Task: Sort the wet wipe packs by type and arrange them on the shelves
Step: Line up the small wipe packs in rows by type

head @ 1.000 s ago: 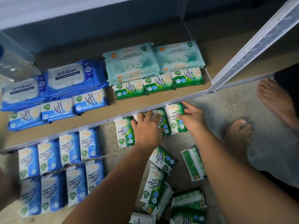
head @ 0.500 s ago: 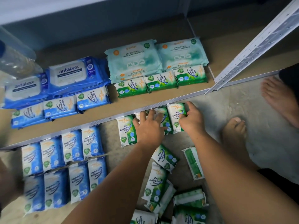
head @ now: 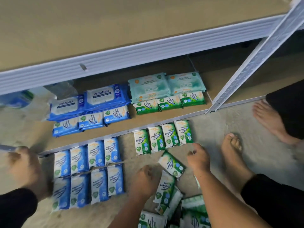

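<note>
Pine pack (head: 171, 164) loose just below the green row (head: 162, 137), between both hands

Left hand (head: 146, 179), below the row's left end, curls under, can't tell if it holds anything. Pack's a soft green-and-white one, slanted, long axis up-left to down-right. Right hand (head: 199, 160) under the row's right end, loosely curled, empty, looks nearer to me.

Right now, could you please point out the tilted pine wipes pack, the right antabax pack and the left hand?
tilted pine wipes pack (head: 171, 164): head view, printed front.
right antabax pack (head: 102, 95): head view, white label.
left hand (head: 146, 178): head view, its back.
</note>
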### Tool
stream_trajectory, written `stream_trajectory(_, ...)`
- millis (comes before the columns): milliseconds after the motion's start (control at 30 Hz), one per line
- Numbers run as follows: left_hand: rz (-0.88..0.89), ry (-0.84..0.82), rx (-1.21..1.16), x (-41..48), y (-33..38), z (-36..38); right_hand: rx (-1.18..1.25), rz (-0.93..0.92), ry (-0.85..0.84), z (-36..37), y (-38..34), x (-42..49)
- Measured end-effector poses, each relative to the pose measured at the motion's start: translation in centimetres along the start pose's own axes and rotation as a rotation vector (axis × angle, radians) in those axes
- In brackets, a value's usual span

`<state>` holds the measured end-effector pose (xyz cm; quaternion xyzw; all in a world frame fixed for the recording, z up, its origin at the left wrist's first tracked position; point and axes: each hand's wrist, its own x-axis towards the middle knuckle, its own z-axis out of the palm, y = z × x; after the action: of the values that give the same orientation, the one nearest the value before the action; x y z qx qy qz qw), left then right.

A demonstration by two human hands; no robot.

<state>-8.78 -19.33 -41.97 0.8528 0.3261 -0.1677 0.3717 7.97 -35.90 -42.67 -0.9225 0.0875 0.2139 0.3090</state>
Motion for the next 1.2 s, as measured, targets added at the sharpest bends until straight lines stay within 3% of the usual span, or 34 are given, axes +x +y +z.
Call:
stream_trajectory(100, -0.109, -0.096, -0.040, -1.5, -1.5, 0.5, -0.014, 0.000, -0.059, -0.4, 0.8, -2.0)
stream_trajectory(433, -0.124, -0.228, -0.065, -1.7, -2.0, 0.5, -0.088, -0.042, -0.202, 1.3, 1.8, -4.5)
stream_trajectory(567, -0.061, -0.269, -0.113, -1.6, -0.4, 1.8, -0.344, -0.151, -0.183, 2.9, 1.2, -4.8)
stream_trajectory(833, -0.016, -0.138, -0.021, -2.5, 0.1, 5.9, -0.689, -0.283, -0.231, 6.2, -1.6, -3.7)
stream_trajectory(1067, -0.009, -0.084, 0.094, -2.2, -1.6, 3.9, -0.603, -0.169, -0.162, 4.9, -2.4, -4.3)
stream_trajectory(1200, -0.070, -0.067, 0.004, -2.8, -1.8, 0.7, -0.443, -0.081, -0.150, 2.5, -2.6, -5.9)
